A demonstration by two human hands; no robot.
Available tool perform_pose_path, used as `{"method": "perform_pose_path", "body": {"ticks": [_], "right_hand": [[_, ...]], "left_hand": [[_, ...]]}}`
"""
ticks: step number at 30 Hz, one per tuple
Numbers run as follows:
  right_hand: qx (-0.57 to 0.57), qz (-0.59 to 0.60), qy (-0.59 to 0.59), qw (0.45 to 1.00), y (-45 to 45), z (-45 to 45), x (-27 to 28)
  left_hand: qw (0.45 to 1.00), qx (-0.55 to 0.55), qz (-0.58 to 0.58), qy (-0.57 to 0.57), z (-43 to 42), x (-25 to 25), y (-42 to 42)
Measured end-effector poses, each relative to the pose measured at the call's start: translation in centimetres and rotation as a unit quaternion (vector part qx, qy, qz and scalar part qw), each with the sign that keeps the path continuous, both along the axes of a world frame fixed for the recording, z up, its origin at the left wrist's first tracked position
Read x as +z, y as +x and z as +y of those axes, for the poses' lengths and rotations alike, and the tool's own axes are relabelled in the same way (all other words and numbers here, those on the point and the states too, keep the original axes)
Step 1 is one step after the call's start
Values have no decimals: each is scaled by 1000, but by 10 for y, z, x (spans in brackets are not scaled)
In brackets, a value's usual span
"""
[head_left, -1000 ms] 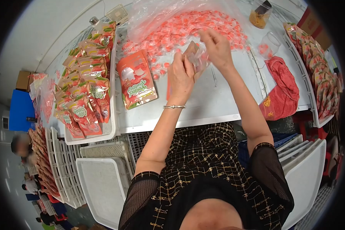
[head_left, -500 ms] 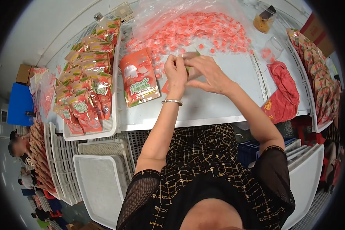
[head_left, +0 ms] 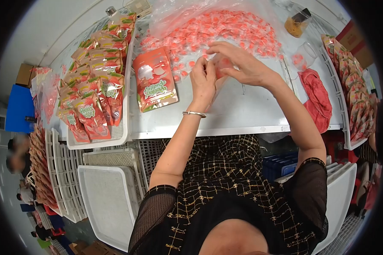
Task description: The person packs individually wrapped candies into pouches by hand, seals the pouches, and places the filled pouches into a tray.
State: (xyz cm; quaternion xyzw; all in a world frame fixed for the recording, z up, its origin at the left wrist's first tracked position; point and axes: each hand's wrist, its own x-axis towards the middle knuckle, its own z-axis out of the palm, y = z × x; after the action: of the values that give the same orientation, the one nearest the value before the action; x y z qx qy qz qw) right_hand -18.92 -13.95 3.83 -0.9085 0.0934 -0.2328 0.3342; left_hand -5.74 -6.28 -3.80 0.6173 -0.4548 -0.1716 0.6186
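Note:
My left hand [head_left: 203,83], a metal bangle at its wrist, is closed on the edge of a candy pouch [head_left: 219,88]. The pouch is held upright above the table and mostly hidden between my hands. Beside its top is my right hand [head_left: 247,66], fingers stretched and apart, the thumb close to the pouch; whether it touches is unclear. Behind both hands spreads a heap of small wrapped red candies [head_left: 221,27]. To the left lie flat red pouches [head_left: 155,78] with printed lettering, seen upside down.
A white tray [head_left: 127,127] of filled pouches stands at the left, another white tray [head_left: 348,138] at the right. A red cloth [head_left: 315,100], a tipped clear jar [head_left: 304,55] with candies and a container [head_left: 297,24] with a phone lie to the right. Stacked trays [head_left: 108,204] stand below the table edge.
My right hand has lifted away from my left and its fingers have spread. The pouch has turned more upright in my left hand, which has shifted slightly right.

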Motion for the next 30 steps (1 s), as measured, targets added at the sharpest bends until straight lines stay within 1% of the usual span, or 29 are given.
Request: {"method": "perform_pose_path", "body": {"ticks": [2, 3, 4, 5, 6, 7, 8, 9, 10, 11, 12, 14, 15, 17, 18, 19, 20, 21, 22, 23, 24, 25, 26, 27, 28, 30], "right_hand": [[-28, -88, -114, 989, -1, -3, 4], [-20, -87, -113, 990, -1, -1, 2], [10, 12, -148, 989, -3, 5, 0], [40, 109, -183, 976, -5, 11, -3], [46, 107, -182, 976, -8, 19, -10], [44, 182, -223, 957, -10, 26, -19], [41, 255, -262, 930, -12, 32, -26], [46, 254, -262, 930, -16, 34, -25], [61, 266, -209, 939, -22, 33, -19], [74, 278, -155, 945, -23, 34, -11], [76, 276, -154, 946, -21, 39, -3], [30, 120, -269, 955, -17, 49, 10], [29, 118, -269, 956, -15, 52, 4], [85, 190, -159, 965, -11, 52, -8], [87, 190, -159, 965, -7, 47, -2], [115, 105, 55, 986, 0, 38, 9], [136, 11, 264, 955, 8, 27, 14], [66, 14, 218, 974, 25, 17, 9], [-4, 19, 171, 985, 47, 6, -3], [-21, 26, 92, 995, 73, -7, -29], [-38, 32, 11, 999, 102, -17, -65], [-99, 25, -83, 991, 129, -22, -109], [-158, 19, -176, 971, 150, -22, -147], [-163, 17, -175, 971, 164, -15, -167], [-189, 40, -196, 961, 175, -7, -182], [-222, 66, -213, 949, 171, 2, -188]], "left_hand": [[1000, 3, 22, 1, 3, -8, 12], [999, 4, 43, 5, 6, -14, 18], [999, 12, 46, 7, 10, -13, 16], [999, -1, 53, -9, 15, -6, 7], [998, -15, 59, -26, 21, 0, 0], [1000, -3, -22, -16, 27, 4, -2], [1000, 4, -22, -16, 30, 1, -5], [998, 8, -51, -42, 31, -3, -9], [994, 13, -81, -71, 33, -5, -10], [998, -3, -60, -32, 39, 3, -9], [998, 0, -61, -31, 42, 8, -7], [998, -41, -45, 8, 48, 15, -5], [998, -42, -47, 9, 52, 21, -3], [998, 30, -52, -16, 62, 30, 9], [996, 61, -39, -60, 68, 27, 25], [991, 89, -28, -100, 79, 21, 47], [990, 110, 20, -90, 93, 17, 70], [981, 140, 74, -116, 107, 22, 83], [966, 119, 184, -136, 123, 19, 99], [968, 144, 154, -136, 132, 28, 102], [969, 139, 152, -136, 137, 37, 99], [972, 134, 136, -139, 142, 45, 95], [974, 129, 120, -141, 145, 51, 92], [974, 135, 124, -134, 149, 52, 91], [975, 130, 123, -133, 152, 52, 93], [965, 129, 179, -142, 159, 47, 100]]}}
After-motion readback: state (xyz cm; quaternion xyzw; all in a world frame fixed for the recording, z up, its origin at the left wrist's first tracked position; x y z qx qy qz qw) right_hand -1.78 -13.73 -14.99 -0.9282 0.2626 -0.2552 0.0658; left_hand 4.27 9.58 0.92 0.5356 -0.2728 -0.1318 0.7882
